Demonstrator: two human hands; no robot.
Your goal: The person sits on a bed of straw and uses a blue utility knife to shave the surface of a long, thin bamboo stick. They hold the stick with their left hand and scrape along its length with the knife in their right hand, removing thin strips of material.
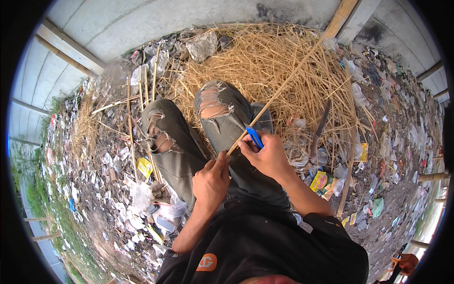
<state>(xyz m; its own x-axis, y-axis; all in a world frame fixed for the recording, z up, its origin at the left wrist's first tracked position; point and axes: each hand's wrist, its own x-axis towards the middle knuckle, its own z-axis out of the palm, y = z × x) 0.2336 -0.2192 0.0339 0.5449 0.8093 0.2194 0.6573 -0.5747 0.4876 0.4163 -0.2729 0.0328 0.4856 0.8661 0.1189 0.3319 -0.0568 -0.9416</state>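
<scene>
Centrally, above the bent knees in dark grey-green trousers torn at both knees (pixel 172 163), a long, thin, straw-coloured bamboo strip (pixel 283 87), slanting from between the hands upward to the right. At its near end, the left hand (pixel 211 181), thumb and forefinger pinched narrowly on the strip, remaining fingers curled. Just farther along, the right hand (pixel 265 154), fingers wrapped round a flat, blue-handled cutter (pixel 254 138) set against the strip; cutting edge too small to tell, likewise any contact between right thumb and strip. Below the hands, a black top (pixel 269 236) with a rounded orange patch (pixel 206 262).

Beyond the knees, beneath the strip's far part, a broad, loose heap of dry tan stalks (pixel 265 57); at its right side, a long, dark-bladed knife (pixel 321 124); at its far edge, a pale angular rock (pixel 202 46). Beside the left leg, a crumpled yellow packet (pixel 144 166) and, nearer the body, a flat grey rectangular object (pixel 165 224). Right of the right forearm, a yellow-and-green printed packet (pixel 323 183). All around, brown ground strewn with pale scraps (pixel 92 239); behind, a grey panelled wall (pixel 156 23).
</scene>
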